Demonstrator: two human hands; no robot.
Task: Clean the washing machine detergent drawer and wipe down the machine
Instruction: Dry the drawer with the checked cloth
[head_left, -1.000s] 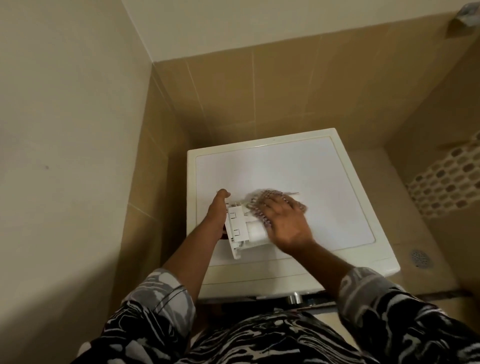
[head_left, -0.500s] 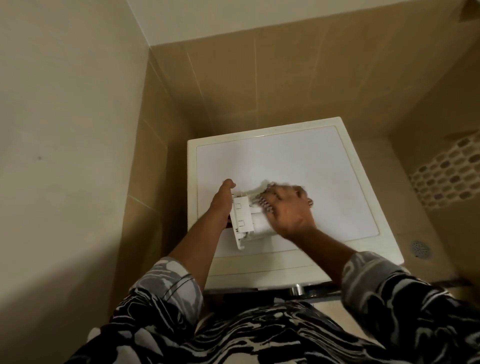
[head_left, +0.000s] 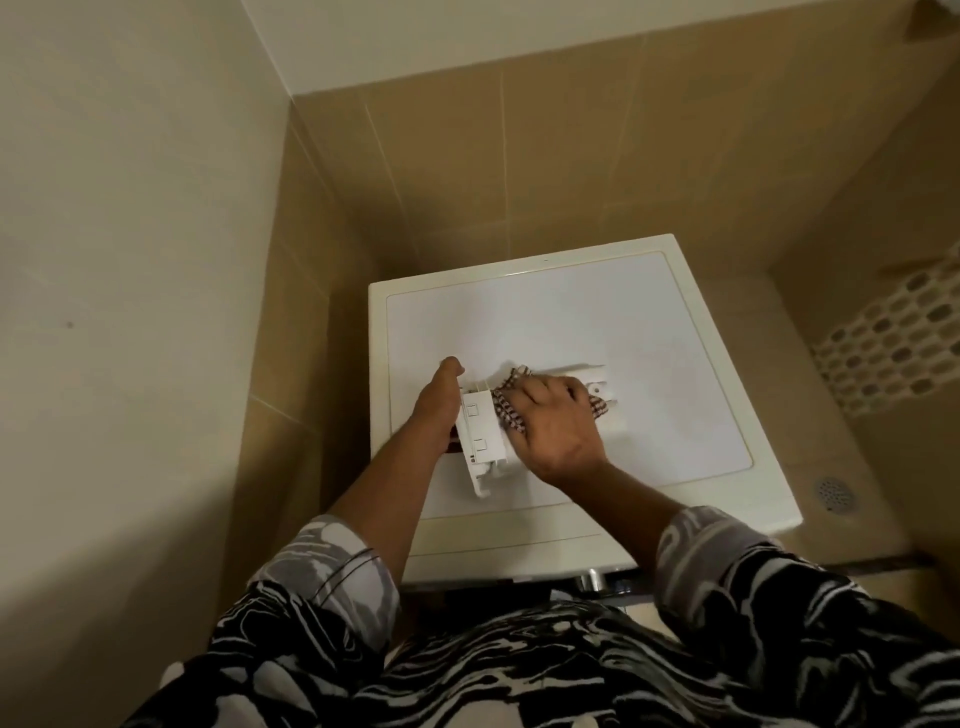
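The white detergent drawer (head_left: 480, 436) lies on top of the white washing machine (head_left: 571, 322), near its left front. My left hand (head_left: 439, 402) grips the drawer's front panel from the left side. My right hand (head_left: 558, 423) presses a checked brown-and-white cloth (head_left: 511, 410) into the drawer's body. The hand and cloth hide most of the drawer's compartments; its far end (head_left: 597, 387) shows beyond my fingers.
The machine stands in a corner, with a plain wall close on the left and tan tiles behind. Tiled floor with a round drain (head_left: 835, 493) lies to the right. A mosaic strip (head_left: 893, 343) runs along the right wall.
My right hand has pushed the cloth a little further along the drawer, toward its far end. The left hand keeps its hold on the front panel. The view has shifted slightly.
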